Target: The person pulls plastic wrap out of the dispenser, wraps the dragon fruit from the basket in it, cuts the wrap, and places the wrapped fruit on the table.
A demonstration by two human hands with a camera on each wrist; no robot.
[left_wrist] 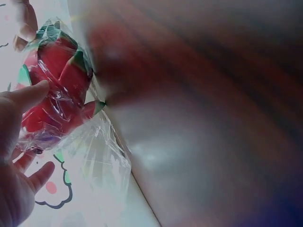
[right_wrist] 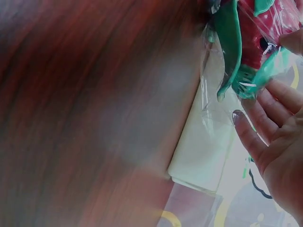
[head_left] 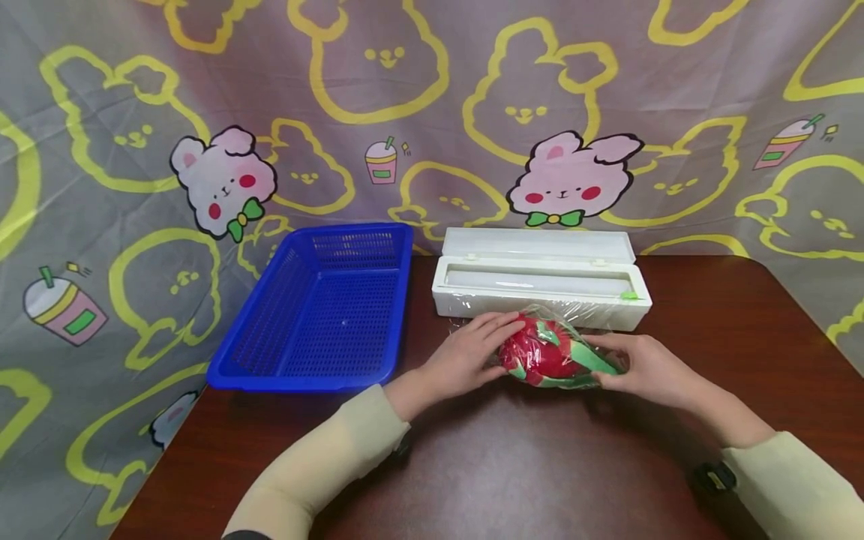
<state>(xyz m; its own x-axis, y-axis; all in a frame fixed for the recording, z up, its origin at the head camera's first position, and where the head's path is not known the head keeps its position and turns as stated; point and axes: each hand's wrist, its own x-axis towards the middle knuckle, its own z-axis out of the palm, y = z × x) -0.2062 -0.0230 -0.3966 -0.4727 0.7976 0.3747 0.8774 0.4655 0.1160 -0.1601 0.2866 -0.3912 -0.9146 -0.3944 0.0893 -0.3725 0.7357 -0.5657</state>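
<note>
Between my two hands is a red dragon fruit [head_left: 543, 349] with green leaf tips, covered in clear cling film [left_wrist: 102, 151]. My left hand [head_left: 466, 356] grips its left end, with the thumb [left_wrist: 33, 94] on the near side and the other fingers partly hidden behind. My right hand [head_left: 651, 367] holds the leafy right end between thumb and fingers. Loose film hangs beside the fruit in both wrist views. Just behind the fruit stands a white cling film box [head_left: 540, 315], lid up, with a roll [head_left: 540, 282] inside.
To the left on the dark wooden table [head_left: 540, 465] stands a blue plastic basket [head_left: 304, 384] with perforated sides. A patterned cloth [head_left: 432, 90] hangs behind the table and along its left side. A small green piece [head_left: 631, 295] sits at the box's right end.
</note>
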